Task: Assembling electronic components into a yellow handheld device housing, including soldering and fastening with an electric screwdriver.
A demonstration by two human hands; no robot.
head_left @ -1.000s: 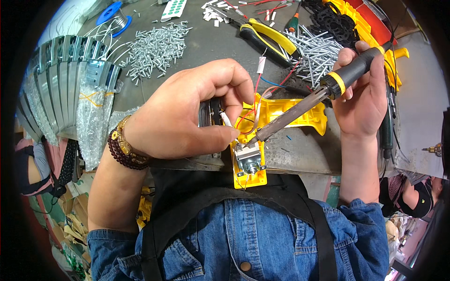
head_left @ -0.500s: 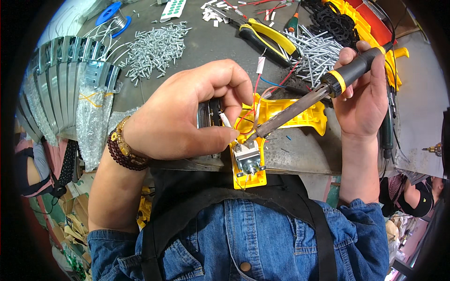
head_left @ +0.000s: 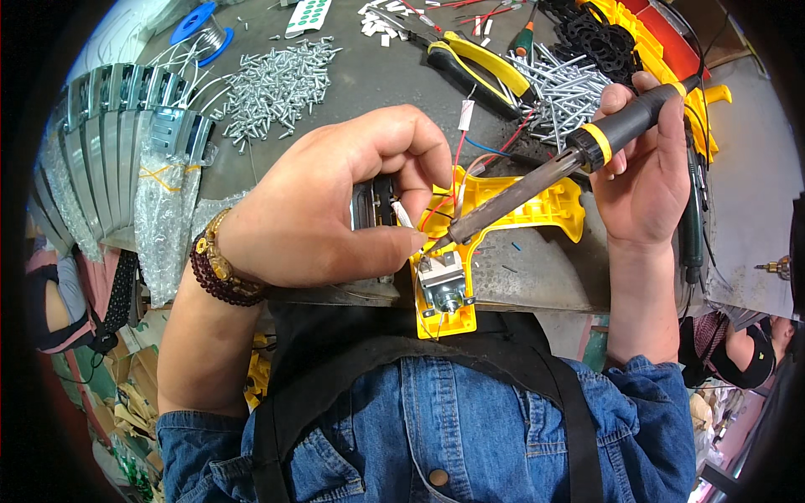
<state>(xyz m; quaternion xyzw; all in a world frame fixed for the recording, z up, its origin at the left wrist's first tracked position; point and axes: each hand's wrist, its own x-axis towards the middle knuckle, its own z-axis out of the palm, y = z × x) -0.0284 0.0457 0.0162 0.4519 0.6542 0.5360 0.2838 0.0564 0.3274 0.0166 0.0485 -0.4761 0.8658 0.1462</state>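
My right hand grips a soldering iron by its black handle with a yellow ring. The iron's metal barrel slants down to the left, and its tip is close by my left thumb, above a metal-and-white switch-like part. That part sits in the narrow end of a yellow plastic housing half. My left hand is closed in a pinch at a white-sleeved wire; its fingertips are partly hidden. Red and brown wires run over the housing. Whether the tip touches metal is too small to tell.
Small screws lie piled at the back left, beside a blue solder spool. Curved metal parts stand at left. Yellow-black pliers, long screws and black plastic pieces lie at the back right.
The soldering iron has shifted slightly left and its tip is now nearer my left thumb. My left hand and the yellow housing have hardly moved.
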